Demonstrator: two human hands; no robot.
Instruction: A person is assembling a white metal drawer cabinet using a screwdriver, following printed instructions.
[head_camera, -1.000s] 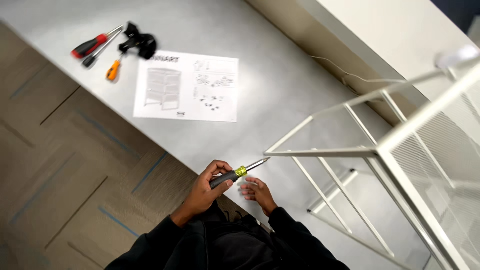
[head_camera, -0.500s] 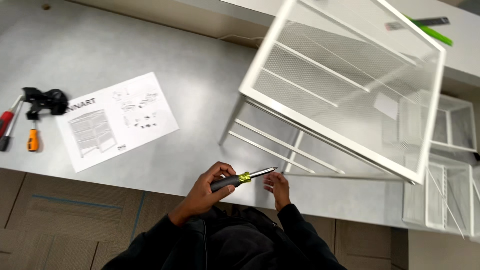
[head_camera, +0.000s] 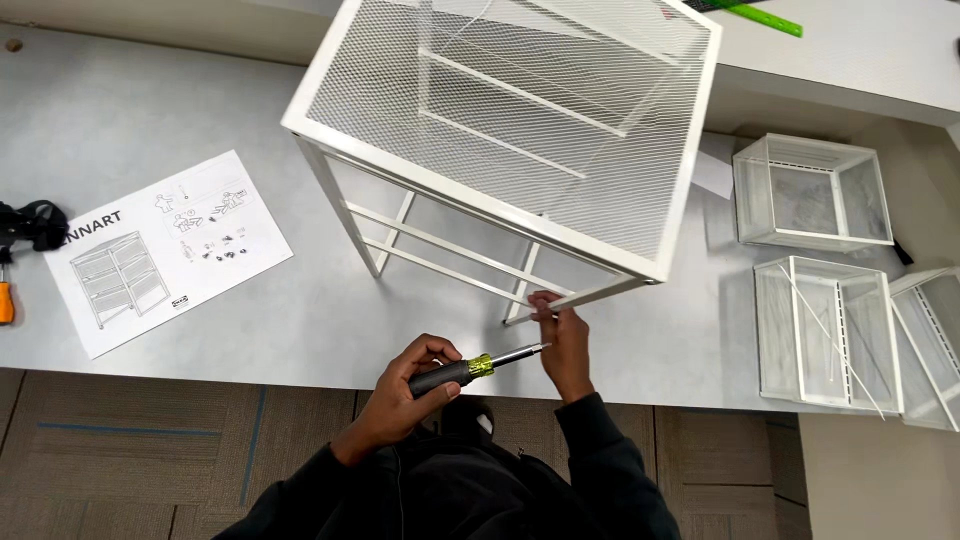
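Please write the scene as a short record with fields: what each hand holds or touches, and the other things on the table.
left hand: left hand holds a screwdriver with black grip and yellow collar, tip pointing right
right hand: right hand touches the lower bar of the white mesh frame with its fingers
frame: stands on the grey table
paper: instruction sheet lies flat, left of the frame
baskets: white mesh baskets at the right
far left: orange-handled tool, partly cut off
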